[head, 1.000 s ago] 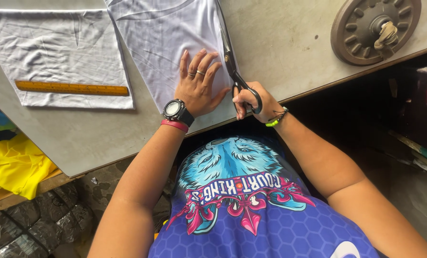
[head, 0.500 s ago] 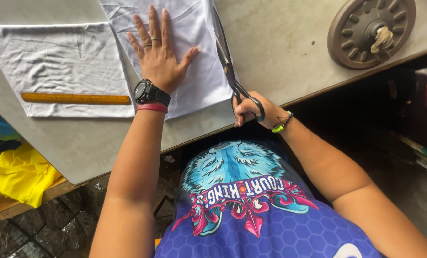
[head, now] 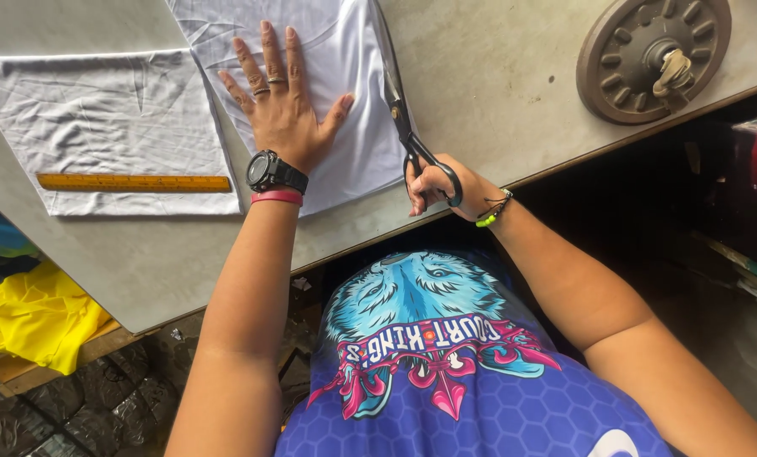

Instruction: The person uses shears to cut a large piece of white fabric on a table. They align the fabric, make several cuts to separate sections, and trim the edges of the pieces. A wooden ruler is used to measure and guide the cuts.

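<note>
White fabric stays pinned under flat left hand; right hand still grips scissors.

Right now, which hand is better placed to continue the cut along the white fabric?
The right hand: it already grips the scissors at the fabric's edge. The left hand lies flat on the fabric.

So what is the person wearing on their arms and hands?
The left hand has rings on its fingers, and its wrist carries a chunky black watch above a thin pink band. The right hand has a dark beaded bracelet with bright green beads. Both arms are bare, no sleeves.
</note>
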